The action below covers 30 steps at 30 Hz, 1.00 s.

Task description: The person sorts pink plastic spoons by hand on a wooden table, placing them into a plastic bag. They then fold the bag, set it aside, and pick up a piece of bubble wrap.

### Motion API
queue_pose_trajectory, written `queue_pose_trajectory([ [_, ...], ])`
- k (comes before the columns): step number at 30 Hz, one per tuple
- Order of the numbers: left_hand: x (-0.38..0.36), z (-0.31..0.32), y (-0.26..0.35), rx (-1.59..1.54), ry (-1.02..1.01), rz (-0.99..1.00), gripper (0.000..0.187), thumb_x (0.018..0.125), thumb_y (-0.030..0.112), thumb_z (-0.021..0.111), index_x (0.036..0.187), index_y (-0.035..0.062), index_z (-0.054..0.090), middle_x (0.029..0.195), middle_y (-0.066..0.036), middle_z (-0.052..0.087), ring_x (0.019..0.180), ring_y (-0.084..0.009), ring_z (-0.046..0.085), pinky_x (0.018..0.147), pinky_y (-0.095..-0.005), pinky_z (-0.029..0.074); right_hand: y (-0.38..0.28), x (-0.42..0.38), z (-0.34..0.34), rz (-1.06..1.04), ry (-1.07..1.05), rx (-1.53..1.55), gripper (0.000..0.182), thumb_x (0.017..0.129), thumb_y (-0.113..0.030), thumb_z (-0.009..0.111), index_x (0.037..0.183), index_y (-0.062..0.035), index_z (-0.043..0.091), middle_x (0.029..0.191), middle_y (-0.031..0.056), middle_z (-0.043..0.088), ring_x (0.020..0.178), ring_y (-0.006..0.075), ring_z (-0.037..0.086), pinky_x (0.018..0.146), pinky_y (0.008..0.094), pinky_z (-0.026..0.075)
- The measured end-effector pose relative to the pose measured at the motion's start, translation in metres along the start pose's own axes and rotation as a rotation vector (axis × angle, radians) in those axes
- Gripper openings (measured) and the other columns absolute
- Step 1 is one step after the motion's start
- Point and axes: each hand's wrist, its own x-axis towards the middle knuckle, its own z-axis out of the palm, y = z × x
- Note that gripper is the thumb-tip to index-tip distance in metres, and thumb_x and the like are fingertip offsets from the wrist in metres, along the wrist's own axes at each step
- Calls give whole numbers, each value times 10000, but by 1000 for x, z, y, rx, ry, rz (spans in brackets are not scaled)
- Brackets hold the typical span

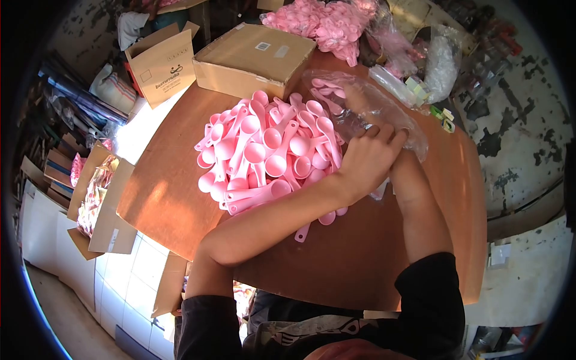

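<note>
A large heap of pink measuring spoons (264, 144) lies on the brown table. To its right is a clear plastic bag (414, 135), with a few pink spoons (327, 87) at its far end. My left hand (375, 153) reaches across from the left, its fingers closed on the bag's near edge, close to my right wrist. Deep inside the bag is my right hand (359, 99), beside those spoons. Plastic glare blurs its fingers, so I cannot see whether it grips any spoon.
A closed cardboard box (252, 57) stands behind the heap. Bagged pink spoons (324, 27) and clear plastic packs (444, 63) fill the far right. Green-handled scissors (444, 117) lie at the right edge. Open cartons (99, 204) stand on the floor at left. Another person's sleeve (131, 29) shows at the far left.
</note>
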Motion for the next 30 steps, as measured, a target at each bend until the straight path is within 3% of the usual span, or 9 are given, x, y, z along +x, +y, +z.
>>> queue_pose_trajectory([
  [10, -3, 3, 1, 29, 17, -15, 469, 638, -93, 602, 1087, 33, 557, 968, -157, 579, 897, -363, 618, 746, -437, 516, -22, -17, 2, 182, -4, 64, 366, 826, -85, 603, 1187, -23, 589, 1008, 150, 671, 889, 240, 654, 797, 391, 511],
  [12, -3, 2, 1, 32, -3, -14, 476, 641, -92, 601, 1098, 35, 555, 976, -155, 579, 908, -363, 617, 759, -437, 514, -32, -26, 0, 166, -38, 447, 416, 796, -212, 641, 1189, -81, 604, 1028, 170, 680, 950, 305, 650, 844, 438, 485],
  [13, -3, 1, 2, 35, -24, -20, 483, 644, -91, 599, 1108, 36, 554, 985, -153, 578, 919, -364, 617, 771, -437, 513, -35, -23, 2, 161, -94, 492, 361, 836, -165, 621, 1172, -35, 598, 993, 127, 666, 925, 266, 632, 846, 410, 484],
  [21, -5, 0, 5, 91, -85, -28, 481, 659, -76, 599, 1120, 52, 551, 981, -140, 581, 908, -349, 625, 766, -440, 496, -54, -53, -17, 126, -155, 199, 329, 852, -145, 608, 1161, -32, 600, 968, 110, 657, 905, 242, 626, 827, 390, 488],
  [30, -6, 5, 3, 251, -106, -31, 478, 687, 3, 619, 1154, 83, 550, 1020, -120, 566, 909, -306, 608, 755, -437, 442, -70, -130, -79, 251, -235, 99, 295, 869, -123, 594, 1148, -28, 602, 941, 91, 648, 883, 215, 619, 805, 367, 493],
])
